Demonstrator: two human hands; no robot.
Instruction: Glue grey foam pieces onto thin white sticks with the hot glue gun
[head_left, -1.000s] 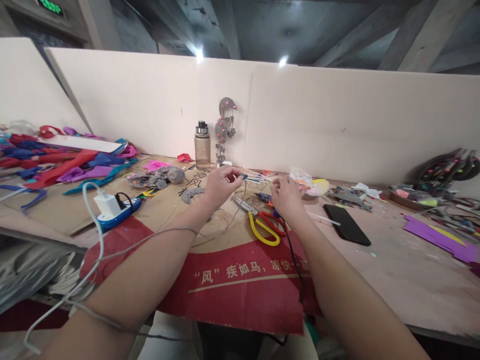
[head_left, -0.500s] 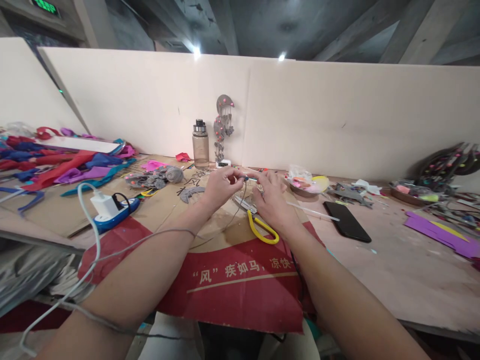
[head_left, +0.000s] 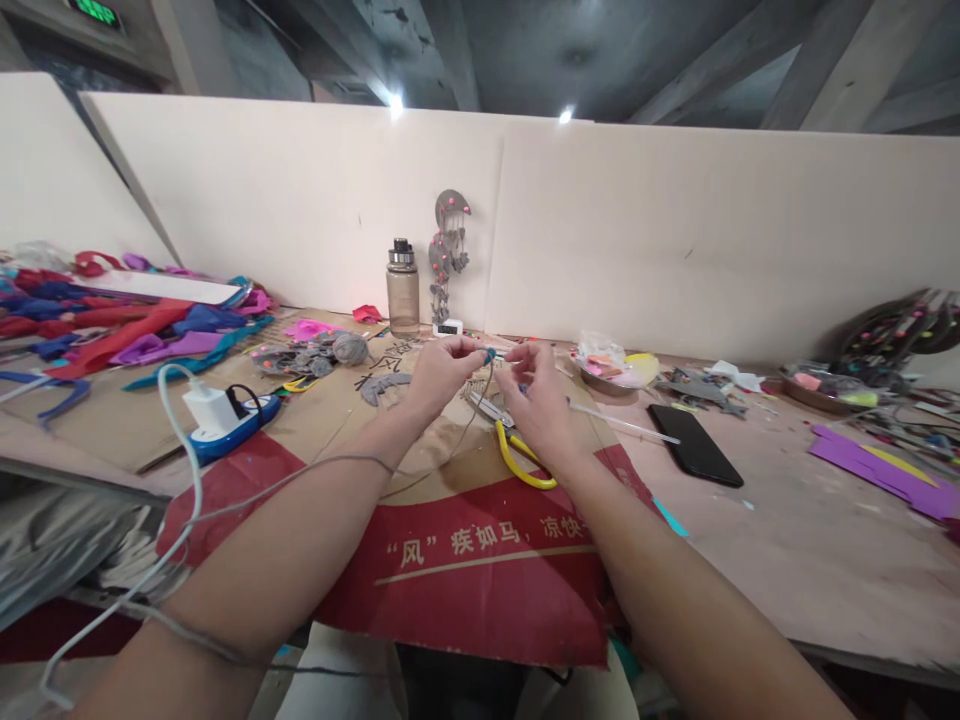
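My left hand (head_left: pixel 448 375) pinches a small teal-blue piece (head_left: pixel 490 355) between thumb and fingertips. Grey yarn (head_left: pixel 471 425) hangs from that spot and trails left across my forearm. My right hand (head_left: pixel 541 395) is just to the right, its fingers curled and thumb close to the fingertips; whatever they hold is too small to make out. Below the hands, scissors with yellow handles (head_left: pixel 510 463) lie on a brown and red cardboard sheet (head_left: pixel 480 590). A grey crescent piece (head_left: pixel 385 387) lies left of my left hand.
A bottle (head_left: pixel 403 300) stands at the back beside a hanging grey moon ornament (head_left: pixel 452 205). Left are a ball of yarn (head_left: pixel 350 348), a blue power strip (head_left: pixel 236 430) and coloured cloth strips (head_left: pixel 150 330). Right are a bowl of scraps (head_left: pixel 611 378) and a black phone (head_left: pixel 694 445).
My right hand has drawn slightly away from the teal piece, and its fingers have curled in. My left hand keeps its pinch in nearly the same place.
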